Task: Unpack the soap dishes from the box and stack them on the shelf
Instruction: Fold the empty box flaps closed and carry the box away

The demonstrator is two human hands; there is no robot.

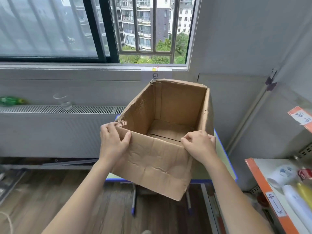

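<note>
A single wide-angle view from the person's head looks forward and down, close over the open cardboard box (pixel 162 132) on the counter (pixel 224 159). It faces the window (pixel 148 31) straight ahead; the shelf (pixel 263 188) sits at the right edge, and both forearms reach in from below.

Near wall of the box (pixel 152 159) hides the floor strip just behind it, between the hands. Left hand (pixel 113 141): fingertips out of sight past the box corner. Right of the right hand (pixel 199 144), the shelf (pixel 256 176) runs off the frame edge; items on it blurred, unidentifiable. Far left of the left hand, a green thing (pixel 11 100) on the radiator, smeared, cut by the edge.
</note>
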